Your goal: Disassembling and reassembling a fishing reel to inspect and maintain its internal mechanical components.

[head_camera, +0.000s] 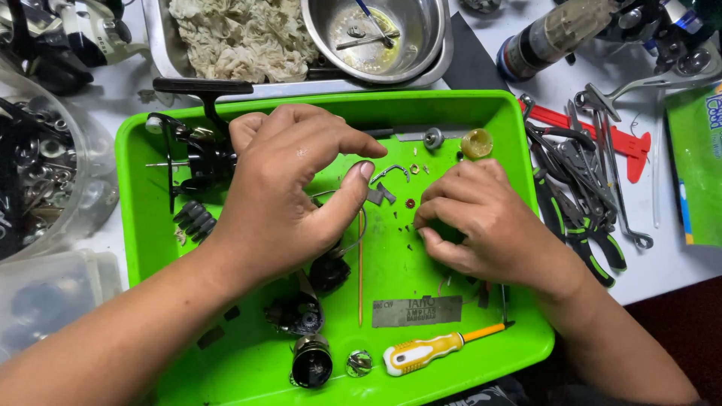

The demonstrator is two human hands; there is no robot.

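Head cam looks down on a green tray (150, 248) on a cluttered white bench (662, 263). Left hand (282, 192) hovers half-open, thumb out. Right hand (481, 218) curls shut near tiny reel parts (410, 203); its pinch is hidden.

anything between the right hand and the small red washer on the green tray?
Nothing visible. The small red washer lies bare on the green tray, just left of the right hand fingers. Only tiny loose bits lie around it.
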